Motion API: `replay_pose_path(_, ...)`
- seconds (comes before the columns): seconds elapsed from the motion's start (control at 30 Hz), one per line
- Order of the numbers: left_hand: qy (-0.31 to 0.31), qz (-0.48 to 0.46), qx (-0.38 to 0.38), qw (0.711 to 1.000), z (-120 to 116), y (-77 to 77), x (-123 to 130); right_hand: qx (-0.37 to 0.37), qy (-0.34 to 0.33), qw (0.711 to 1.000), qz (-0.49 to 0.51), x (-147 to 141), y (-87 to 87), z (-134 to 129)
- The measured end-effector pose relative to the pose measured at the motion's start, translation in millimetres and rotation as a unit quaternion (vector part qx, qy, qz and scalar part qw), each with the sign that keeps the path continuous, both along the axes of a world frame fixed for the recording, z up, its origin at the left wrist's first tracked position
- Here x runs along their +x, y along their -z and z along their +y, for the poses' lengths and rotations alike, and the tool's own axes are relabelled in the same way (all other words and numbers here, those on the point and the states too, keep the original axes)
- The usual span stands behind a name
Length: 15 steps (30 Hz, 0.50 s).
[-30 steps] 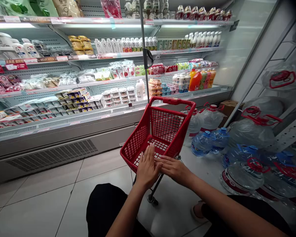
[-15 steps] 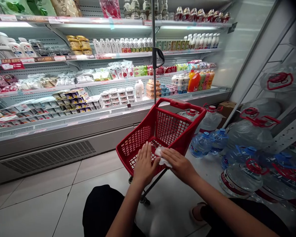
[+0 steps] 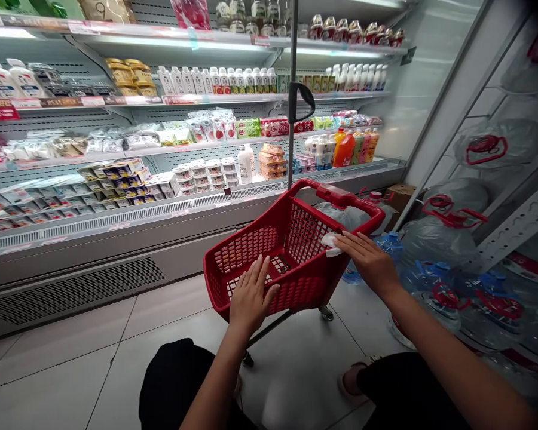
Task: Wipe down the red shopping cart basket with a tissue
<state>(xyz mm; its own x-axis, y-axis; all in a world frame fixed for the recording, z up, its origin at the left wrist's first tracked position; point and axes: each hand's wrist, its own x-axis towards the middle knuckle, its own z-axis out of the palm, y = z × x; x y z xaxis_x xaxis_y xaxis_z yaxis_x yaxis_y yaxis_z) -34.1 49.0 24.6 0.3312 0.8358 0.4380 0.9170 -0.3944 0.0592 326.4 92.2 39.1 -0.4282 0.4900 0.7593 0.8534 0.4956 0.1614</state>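
My right hand [image 3: 370,260] grasps the white wipe [image 3: 332,243] at the red cart's [image 3: 314,286] rim, right of centre; left hand [image 3: 251,298] open, lower centre; wipe likely light, limp, best pinned under flat fingers, wheeled cart likely rolling unless rim-held.

The location was a shop, specifically a chilled-goods section. Indicators: an open refrigerated display case [image 3: 197,209] with lit shelves, rows of white bottles [image 3: 215,81], stacked tubs [image 3: 206,175], price labels [image 3: 93,101] along the shelf edges, and a red wheeled shopping cart [image 3: 269,251] on the tiled floor [image 3: 67,370].
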Motion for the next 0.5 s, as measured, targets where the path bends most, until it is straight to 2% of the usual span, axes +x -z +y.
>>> replay_pose_path(0.1, 0.006, -0.003, 0.002, 1.0, -1.3, 1.1, 5.6, 0.004, -0.002, 1.0, 0.009, -27.4, 10.7, -8.8)
replay_pose_path(0.2, 0.012, -0.005, 0.006, 1.0, -3.5, 2.4, 9.8, -0.026, -0.065, 0.997, -0.03, -69.0, 23.3, -18.2)
replay_pose_path(0.27, 0.018, -0.003, 0.011, 1.0, -4.6, 2.8, 9.6, -0.038, -0.091, 0.994, -0.056, -78.0, 24.8, -20.9)
replay_pose_path(0.33, 0.022, 0.0, 0.015, 1.0, -5.0, 2.7, 7.5, -0.032, -0.079, 0.994, -0.062, -61.7, 18.9, -19.5)
replay_pose_path(0.5, 0.022, -0.001, 0.021, 1.0, -2.9, 2.4, 2.7, -0.011, 0.037, 0.999, -0.018, 31.9, -9.2, -5.1)
